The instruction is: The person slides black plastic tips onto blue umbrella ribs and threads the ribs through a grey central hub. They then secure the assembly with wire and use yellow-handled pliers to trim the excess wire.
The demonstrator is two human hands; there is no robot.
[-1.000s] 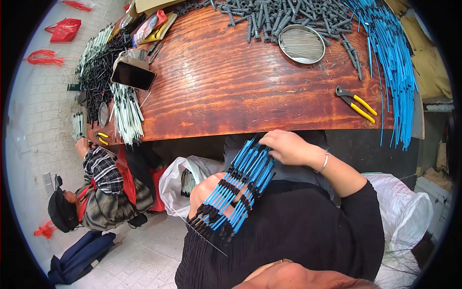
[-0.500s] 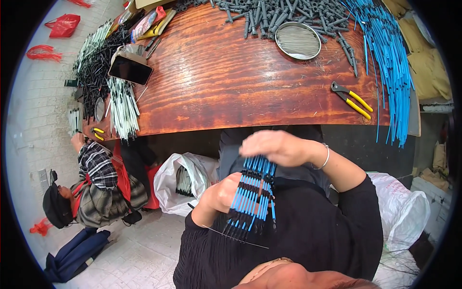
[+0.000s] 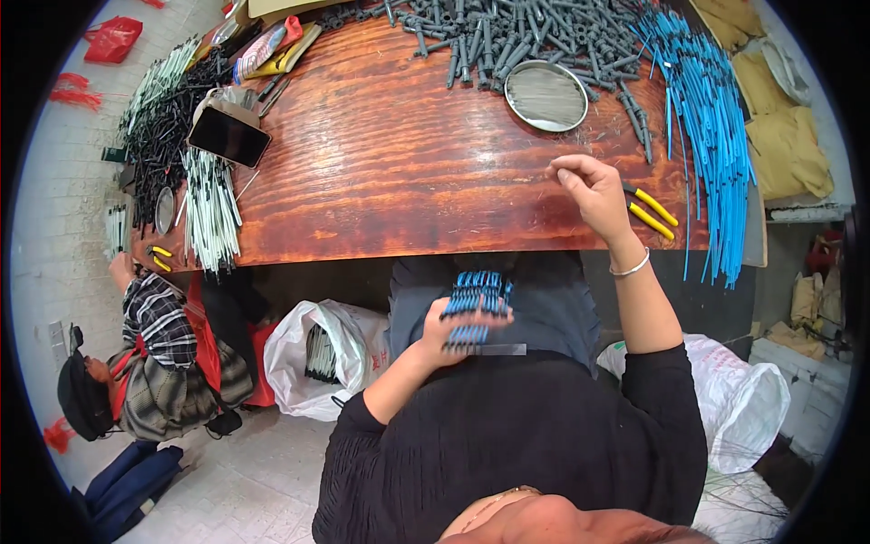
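My left hand (image 3: 437,334) holds a row of thin blue rods with black sleeves (image 3: 478,292), above my lap and below the table's near edge. Its fingers wrap around the lower part of the rods. Out over the wooden table (image 3: 381,181), my right hand (image 3: 594,198) has its fingers curled and the thumb close to the index finger. Whatever may sit between those fingertips is too small to make out. Just right of that hand lie yellow-handled cutting pliers (image 3: 654,216), their jaws partly hidden by it. A round dish of thin metal pins (image 3: 546,96) stands farther back.
Grey plastic parts (image 3: 507,41) are heaped at the back, with long blue rods (image 3: 711,154) at the right. A phone (image 3: 228,136) stands beside pale rods (image 3: 213,208) and black parts (image 3: 172,145). White bags (image 3: 313,363) flank me; a co-worker (image 3: 181,363) sits at left.
My right hand has left the rod bundle and reached forward and right over the table. My left hand has moved forward with the bundle. The whole view has shifted slightly.
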